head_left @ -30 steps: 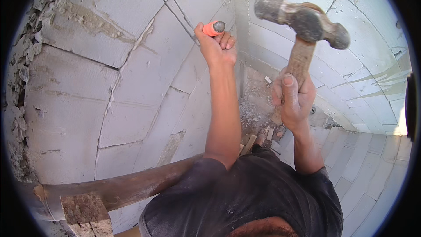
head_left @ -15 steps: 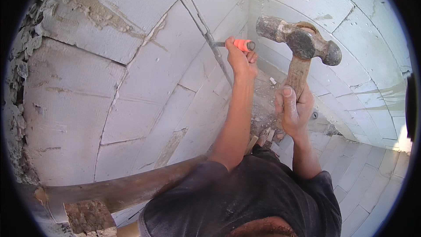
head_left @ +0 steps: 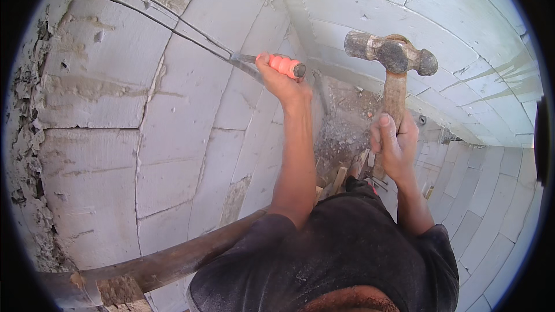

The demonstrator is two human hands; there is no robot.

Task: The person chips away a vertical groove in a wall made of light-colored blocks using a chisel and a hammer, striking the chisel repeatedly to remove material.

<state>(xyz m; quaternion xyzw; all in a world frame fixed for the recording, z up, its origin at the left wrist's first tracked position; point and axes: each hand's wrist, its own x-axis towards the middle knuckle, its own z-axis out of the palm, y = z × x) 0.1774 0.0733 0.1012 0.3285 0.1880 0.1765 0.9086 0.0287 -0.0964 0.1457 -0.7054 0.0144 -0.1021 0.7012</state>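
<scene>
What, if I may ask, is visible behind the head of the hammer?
Around the hammer head, the pale block wall shows behind it; the patch directly behind the head is covered.

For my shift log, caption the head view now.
Left hand holds an orange-handled chisel at a grooved block wall; right hand grips a hammer.

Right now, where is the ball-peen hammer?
In the head view, the ball-peen hammer is gripped in the right hand, right of the orange-handled chisel.

Hammer head (head_left: 392,55) scuffed metal; handle (head_left: 395,95) matt wood; chisel grip (head_left: 282,65) plastic-looking; shaft (head_left: 247,58) metal
</scene>
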